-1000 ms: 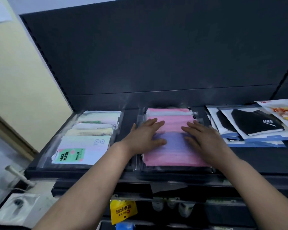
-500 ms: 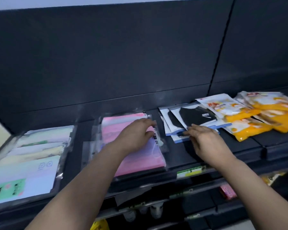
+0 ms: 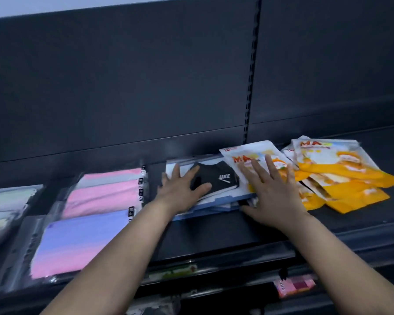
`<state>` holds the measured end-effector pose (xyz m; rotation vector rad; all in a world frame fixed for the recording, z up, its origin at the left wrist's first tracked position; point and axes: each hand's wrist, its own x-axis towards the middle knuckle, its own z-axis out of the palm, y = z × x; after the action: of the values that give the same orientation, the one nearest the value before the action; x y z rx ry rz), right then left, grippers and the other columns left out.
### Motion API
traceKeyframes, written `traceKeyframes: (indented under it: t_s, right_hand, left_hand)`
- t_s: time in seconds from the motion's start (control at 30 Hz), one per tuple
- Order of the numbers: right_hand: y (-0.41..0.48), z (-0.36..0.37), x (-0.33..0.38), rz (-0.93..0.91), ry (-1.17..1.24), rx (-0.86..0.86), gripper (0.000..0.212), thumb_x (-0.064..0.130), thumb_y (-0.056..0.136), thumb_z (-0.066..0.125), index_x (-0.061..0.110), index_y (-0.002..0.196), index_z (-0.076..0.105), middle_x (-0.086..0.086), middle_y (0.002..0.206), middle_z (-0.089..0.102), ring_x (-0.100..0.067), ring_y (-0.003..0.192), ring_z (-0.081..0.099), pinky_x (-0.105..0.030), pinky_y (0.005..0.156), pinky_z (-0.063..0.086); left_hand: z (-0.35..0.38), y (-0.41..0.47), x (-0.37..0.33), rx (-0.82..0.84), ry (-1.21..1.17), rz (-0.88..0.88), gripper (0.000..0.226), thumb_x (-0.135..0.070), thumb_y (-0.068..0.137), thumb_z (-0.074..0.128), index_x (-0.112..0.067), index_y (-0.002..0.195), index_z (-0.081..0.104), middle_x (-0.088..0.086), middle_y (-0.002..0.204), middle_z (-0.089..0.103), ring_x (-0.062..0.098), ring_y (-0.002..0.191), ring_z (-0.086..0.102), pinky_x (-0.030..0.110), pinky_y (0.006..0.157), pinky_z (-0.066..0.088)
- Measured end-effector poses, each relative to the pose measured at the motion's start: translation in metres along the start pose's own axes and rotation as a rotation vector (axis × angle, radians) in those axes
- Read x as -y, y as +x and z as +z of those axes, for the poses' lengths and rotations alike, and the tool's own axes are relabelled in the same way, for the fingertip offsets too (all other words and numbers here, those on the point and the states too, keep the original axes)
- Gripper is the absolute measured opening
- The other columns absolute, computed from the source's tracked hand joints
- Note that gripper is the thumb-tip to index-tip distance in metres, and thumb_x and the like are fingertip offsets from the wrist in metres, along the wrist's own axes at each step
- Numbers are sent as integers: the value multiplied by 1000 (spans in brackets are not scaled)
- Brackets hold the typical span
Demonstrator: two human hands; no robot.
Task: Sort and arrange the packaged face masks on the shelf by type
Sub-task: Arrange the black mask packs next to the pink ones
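A stack of black-mask packs (image 3: 223, 181) with white and blue card backing lies mid-shelf. My left hand (image 3: 181, 189) rests flat on its left side, fingers spread. My right hand (image 3: 271, 192) lies flat with straight fingers across the stack's right edge and onto a white-and-orange mask pack (image 3: 253, 156). More orange packs (image 3: 341, 178) lie in a loose heap to the right. A pile of pink and purple mask packs (image 3: 93, 219) sits to the left, and pale green packs (image 3: 5, 201) lie at the far left edge.
The dark shelf (image 3: 225, 235) has a bare strip in front of the black-mask stack. A dark back panel with a slotted upright (image 3: 251, 76) rises behind. Below the shelf lip are price labels and a pink item (image 3: 293, 286).
The view swung right. My left hand left the pink pile and moved onto the black-mask stack. My right hand slid right, onto the stack's edge and the orange pack.
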<state>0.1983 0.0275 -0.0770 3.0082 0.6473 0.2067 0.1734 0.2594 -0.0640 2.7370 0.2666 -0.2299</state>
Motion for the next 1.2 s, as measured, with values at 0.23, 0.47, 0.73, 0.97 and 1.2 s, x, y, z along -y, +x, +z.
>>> traceKeyframes:
  t_s: [0.23,0.47,0.73,0.97,1.2]
  right_hand:
    - [11,11,-37,-29,160,72,84,56,82,47,37,149,-1,6,160,-4,-24,147,-5,-61,112,12]
    - [3,15,-102,84,137,84,84,60,81,47,37,149,3,7,160,-1,-23,147,-1,-58,112,18]
    - [-7,16,-158,184,108,120,79,50,85,45,35,149,1,6,160,-2,-23,147,-2,-58,113,15]
    - [-7,9,-174,289,70,223,76,36,90,42,32,150,-4,3,159,-12,-25,146,-13,-63,113,4]
    - [-4,-6,-128,-44,227,145,81,18,83,51,28,151,8,3,160,-9,-17,145,-17,-55,116,-5]
  left_hand:
    - [16,-7,-33,-1,-3,-112,77,-75,81,47,-51,148,18,-1,163,7,36,148,8,40,117,19]
    - [37,6,-88,17,7,-94,80,-78,78,44,-50,148,18,-1,162,9,35,147,10,41,117,22]
    - [59,19,-143,8,53,-77,80,-78,79,42,-48,148,15,-3,159,12,34,141,18,46,111,33]
    - [66,17,-162,-19,76,-76,77,-79,82,36,-47,149,15,-2,160,13,33,141,19,46,110,31]
    - [39,22,-115,-107,-134,-190,67,-60,94,39,-28,152,25,7,155,33,28,141,32,40,111,34]
